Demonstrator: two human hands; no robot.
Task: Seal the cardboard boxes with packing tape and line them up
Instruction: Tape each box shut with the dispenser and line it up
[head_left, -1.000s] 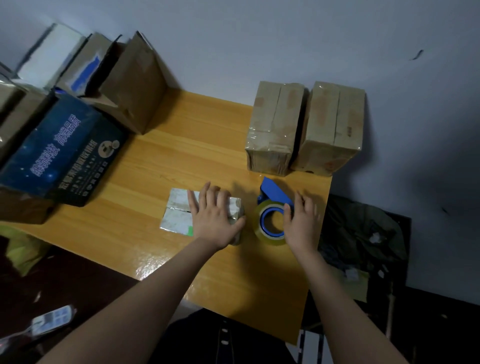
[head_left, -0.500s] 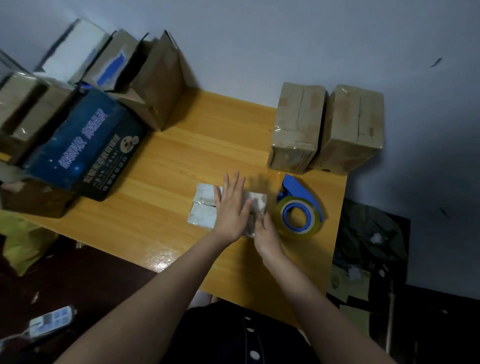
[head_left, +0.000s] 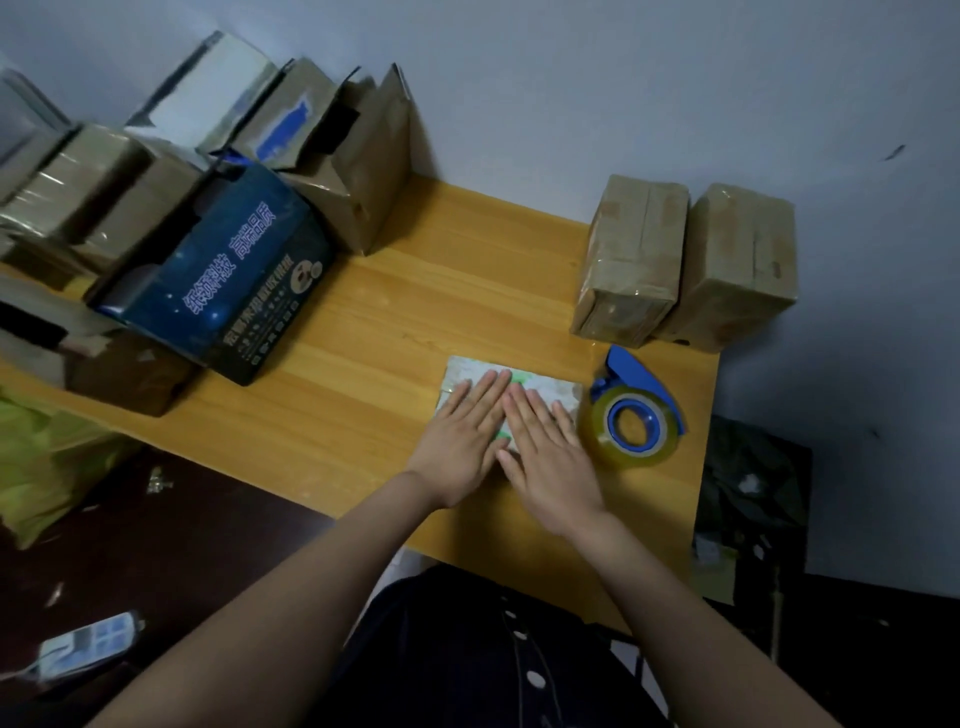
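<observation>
Cardboard boxes (head_left: 631, 260) wrapped in tape are standing paired at the far right of the counter (head_left: 389, 322). We are pressing left hand (head_left: 462, 441) and right hand (head_left: 545, 457) flat, gripping nothing, on a small pale box (head_left: 553, 387) just beside the tape dispenser (head_left: 636, 418). The pile (head_left: 156, 208) at left is seemingly awaiting sealing.

Table (head_left: 395, 312) glossy wood – boxes (head_left: 631, 260) seemingly tape-wrapped cardboard.
</observation>
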